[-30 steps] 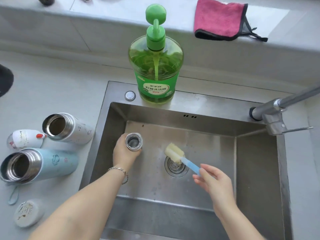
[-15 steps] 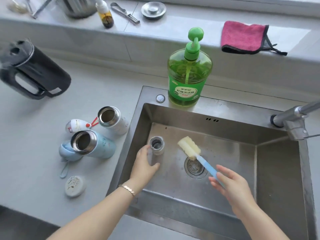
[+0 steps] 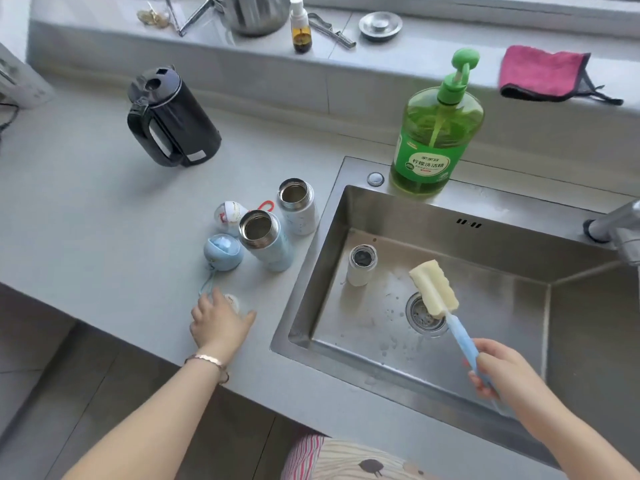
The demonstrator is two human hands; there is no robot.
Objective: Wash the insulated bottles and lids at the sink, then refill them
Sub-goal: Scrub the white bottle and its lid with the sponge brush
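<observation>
A small white insulated bottle (image 3: 362,268) stands upright and uncapped inside the steel sink (image 3: 519,306), nobody holding it. My right hand (image 3: 502,372) grips the blue handle of a sponge brush (image 3: 434,289), whose yellow head hovers over the drain. On the counter to the left stand a light-blue bottle (image 3: 266,244) and a white bottle (image 3: 298,209), both without caps. Beside them lie a blue lid (image 3: 223,252) and a white lid with a red loop (image 3: 228,213). My left hand (image 3: 218,327) covers a round white lid (image 3: 232,301) near the counter's front edge, fingers curled round it.
A green dish-soap pump bottle (image 3: 436,133) stands on the sink's back rim. The faucet (image 3: 620,223) reaches in from the right. A black kettle (image 3: 173,119) sits far left on the counter. On the ledge lie a pink cloth (image 3: 543,72), a small dropper bottle (image 3: 301,29) and a drain plug (image 3: 380,26).
My left hand let go of the small bottle in the sink and moved left to the round white lid on the counter. The brush stayed over the drain.
</observation>
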